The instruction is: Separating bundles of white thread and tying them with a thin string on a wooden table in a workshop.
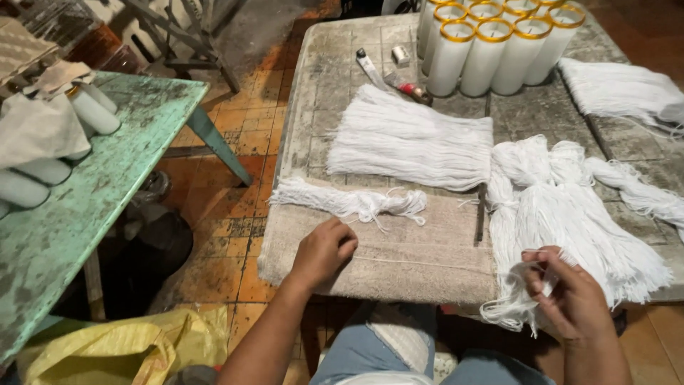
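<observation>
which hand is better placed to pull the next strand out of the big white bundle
Right, probably. The right hand is already at the loose ends of the big white bundle, fingers pinching strands. The left hand rests across the table on the towel, beside the small tied bunch.

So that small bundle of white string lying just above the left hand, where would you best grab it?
Probably at the middle of the small string bundle, pinched from above. It lies flat and long across the beige cloth, its right end loose and looped, so the ends would sag or pull apart. The left hand is nearest.
</observation>
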